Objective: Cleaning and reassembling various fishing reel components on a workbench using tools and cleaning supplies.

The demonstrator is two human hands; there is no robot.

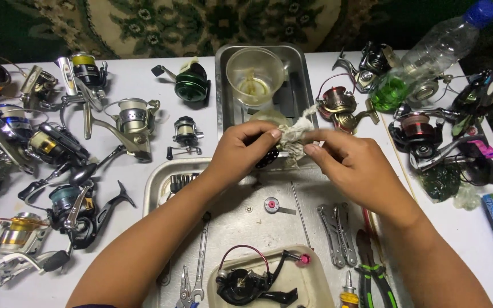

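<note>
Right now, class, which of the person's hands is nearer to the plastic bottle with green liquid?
Right. The right hand sits below and left of the bottle, pinching a crumpled cloth. The left hand is farther left, across the cloth.

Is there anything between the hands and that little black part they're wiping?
Only the rag. The left hand holds the small black part directly, and the right hand presses the crumpled rag against it. Nothing else visible gets between them.
</note>
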